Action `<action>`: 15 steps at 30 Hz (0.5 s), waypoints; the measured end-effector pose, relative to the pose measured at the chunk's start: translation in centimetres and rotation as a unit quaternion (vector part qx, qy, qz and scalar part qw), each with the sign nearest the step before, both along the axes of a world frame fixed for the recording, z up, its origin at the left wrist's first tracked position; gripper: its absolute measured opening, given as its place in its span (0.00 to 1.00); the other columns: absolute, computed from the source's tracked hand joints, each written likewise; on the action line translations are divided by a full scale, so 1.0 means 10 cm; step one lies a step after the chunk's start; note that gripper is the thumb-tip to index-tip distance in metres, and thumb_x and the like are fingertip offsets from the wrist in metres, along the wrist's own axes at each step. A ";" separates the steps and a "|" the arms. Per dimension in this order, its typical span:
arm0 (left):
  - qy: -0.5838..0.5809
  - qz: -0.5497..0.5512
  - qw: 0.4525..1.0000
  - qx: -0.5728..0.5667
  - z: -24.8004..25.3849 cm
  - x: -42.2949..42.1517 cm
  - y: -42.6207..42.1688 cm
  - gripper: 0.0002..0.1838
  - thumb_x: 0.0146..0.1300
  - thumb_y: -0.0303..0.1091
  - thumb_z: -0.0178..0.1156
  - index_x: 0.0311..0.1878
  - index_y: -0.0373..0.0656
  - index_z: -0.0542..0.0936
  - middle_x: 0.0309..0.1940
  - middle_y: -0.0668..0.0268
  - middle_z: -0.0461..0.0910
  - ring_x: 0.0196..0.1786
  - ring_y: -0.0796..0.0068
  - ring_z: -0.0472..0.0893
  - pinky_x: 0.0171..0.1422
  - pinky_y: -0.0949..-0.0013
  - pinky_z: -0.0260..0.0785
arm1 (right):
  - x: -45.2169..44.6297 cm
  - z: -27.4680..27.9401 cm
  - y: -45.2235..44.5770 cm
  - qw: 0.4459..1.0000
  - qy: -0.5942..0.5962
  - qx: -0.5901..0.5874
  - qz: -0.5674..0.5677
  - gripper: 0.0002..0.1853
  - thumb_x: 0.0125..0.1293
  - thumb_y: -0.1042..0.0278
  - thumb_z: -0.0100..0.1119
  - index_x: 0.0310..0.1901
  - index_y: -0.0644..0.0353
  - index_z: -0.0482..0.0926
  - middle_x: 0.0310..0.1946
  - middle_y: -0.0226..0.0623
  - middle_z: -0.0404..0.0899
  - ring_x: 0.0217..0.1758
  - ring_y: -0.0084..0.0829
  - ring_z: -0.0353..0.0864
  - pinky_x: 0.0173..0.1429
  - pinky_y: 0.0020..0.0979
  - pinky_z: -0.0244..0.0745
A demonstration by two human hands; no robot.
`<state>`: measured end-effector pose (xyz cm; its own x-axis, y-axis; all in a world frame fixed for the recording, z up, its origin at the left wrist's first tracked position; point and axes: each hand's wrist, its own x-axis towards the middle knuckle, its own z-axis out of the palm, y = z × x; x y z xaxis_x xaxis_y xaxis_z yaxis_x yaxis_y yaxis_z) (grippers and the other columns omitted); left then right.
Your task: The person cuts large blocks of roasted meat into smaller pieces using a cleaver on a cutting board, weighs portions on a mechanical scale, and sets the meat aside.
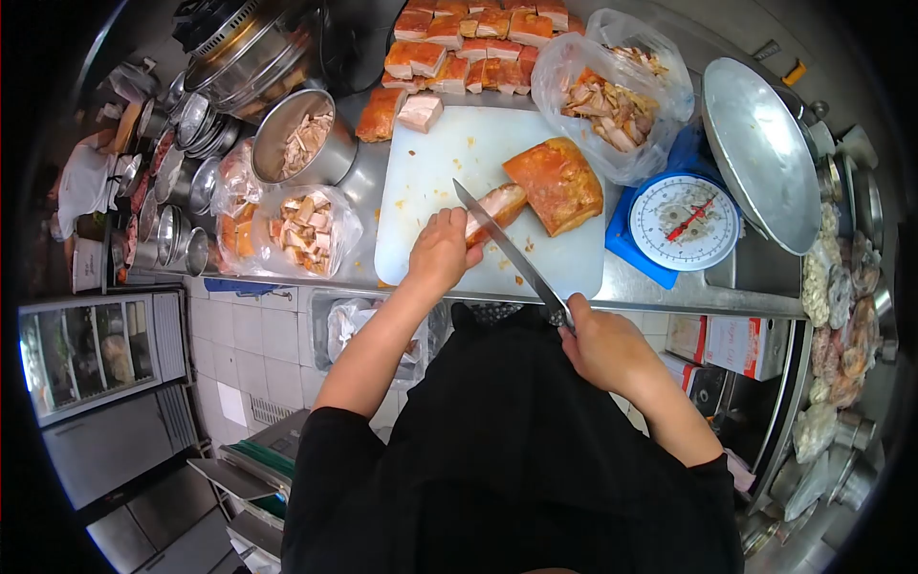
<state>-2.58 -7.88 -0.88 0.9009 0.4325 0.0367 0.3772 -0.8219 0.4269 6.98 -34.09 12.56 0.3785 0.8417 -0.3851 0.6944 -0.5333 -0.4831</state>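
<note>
My right hand (604,346) grips the handle of a long kitchen knife (516,256), its blade slanting up and left over the white cutting board (411,191). The blade lies along a strip of roast pork (501,207) with browned skin and pale meat. Fingers of my left hand (446,251) are closed on the near left end of that strip. A larger block of roast pork (555,187) rests just right of the strip. At the board's upper left edge sits a small pork chunk (420,112), beside a browned piece (381,115).
Rows of cut pork (469,48) lie behind the board. Bags of meat pieces (612,105) (306,230) stand on both sides, with a steel pot (296,139) at left. A blue dial scale (685,222) with a metal pan (762,153) is at right.
</note>
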 end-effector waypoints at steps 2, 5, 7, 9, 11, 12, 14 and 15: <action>0.002 0.003 1.000 -0.005 -0.03 0.00 0.01 0.26 0.54 0.37 0.76 0.49 0.37 0.73 0.46 0.51 0.79 0.52 0.49 0.80 0.57 0.52 0.76 | 0.01 0.00 0.05 1.000 0.005 -0.002 0.000 0.13 0.72 0.67 0.57 0.47 0.69 0.68 0.28 0.57 0.83 0.36 0.61 0.84 0.43 0.56 0.78; 0.002 0.001 1.000 -0.010 -0.04 0.01 0.02 0.26 0.53 0.36 0.75 0.49 0.37 0.73 0.47 0.51 0.78 0.52 0.49 0.80 0.57 0.53 0.75 | 0.04 0.00 0.15 1.000 0.021 -0.008 -0.009 0.15 0.73 0.66 0.59 0.49 0.70 0.67 0.30 0.61 0.83 0.38 0.64 0.83 0.44 0.58 0.75; 0.002 0.000 1.000 -0.014 -0.04 0.00 0.03 0.26 0.53 0.36 0.75 0.49 0.37 0.73 0.47 0.51 0.78 0.52 0.50 0.80 0.58 0.53 0.75 | 0.06 0.03 0.23 0.999 0.031 -0.031 -0.012 0.15 0.73 0.66 0.59 0.49 0.69 0.67 0.30 0.61 0.83 0.37 0.65 0.83 0.44 0.59 0.75; 0.002 -0.004 1.000 -0.020 -0.04 0.01 0.04 0.26 0.53 0.35 0.75 0.50 0.37 0.73 0.47 0.52 0.78 0.52 0.50 0.80 0.58 0.53 0.75 | 0.09 0.00 0.30 0.999 0.034 -0.028 -0.008 0.15 0.73 0.67 0.59 0.49 0.69 0.67 0.30 0.62 0.83 0.38 0.65 0.83 0.44 0.59 0.76; 0.003 -0.003 1.000 -0.027 -0.04 0.01 0.06 0.27 0.53 0.35 0.75 0.51 0.37 0.73 0.48 0.52 0.78 0.52 0.50 0.79 0.58 0.53 0.75 | 0.12 -0.04 0.39 0.999 0.039 -0.025 -0.002 0.15 0.73 0.67 0.59 0.49 0.69 0.67 0.30 0.62 0.83 0.38 0.65 0.83 0.45 0.59 0.76; 0.004 -0.004 0.999 -0.032 -0.03 0.01 0.06 0.27 0.53 0.35 0.75 0.51 0.37 0.73 0.48 0.52 0.78 0.53 0.49 0.79 0.58 0.53 0.74 | 0.12 -0.07 0.46 0.999 0.042 -0.029 -0.009 0.15 0.72 0.67 0.59 0.49 0.69 0.67 0.31 0.62 0.83 0.39 0.65 0.84 0.45 0.59 0.76; 0.005 0.000 0.999 -0.042 -0.02 0.00 0.06 0.27 0.53 0.35 0.75 0.52 0.37 0.72 0.48 0.52 0.78 0.53 0.49 0.79 0.59 0.53 0.74 | 0.14 -0.14 0.59 0.998 0.045 -0.033 -0.015 0.14 0.72 0.67 0.59 0.49 0.68 0.68 0.32 0.62 0.83 0.40 0.65 0.84 0.46 0.59 0.77; 0.006 0.003 0.999 -0.050 -0.02 0.00 0.07 0.28 0.53 0.35 0.76 0.52 0.37 0.72 0.49 0.52 0.78 0.53 0.49 0.79 0.59 0.53 0.74 | 0.14 -0.18 0.65 0.998 0.043 -0.032 -0.014 0.14 0.72 0.68 0.59 0.49 0.68 0.68 0.33 0.62 0.83 0.40 0.64 0.84 0.46 0.58 0.77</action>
<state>-2.56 -7.23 -1.07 0.8983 0.4390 -0.0175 0.3874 -0.7726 0.5030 8.40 -27.64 10.81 0.3647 0.8033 -0.4708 0.6358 -0.5843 -0.5044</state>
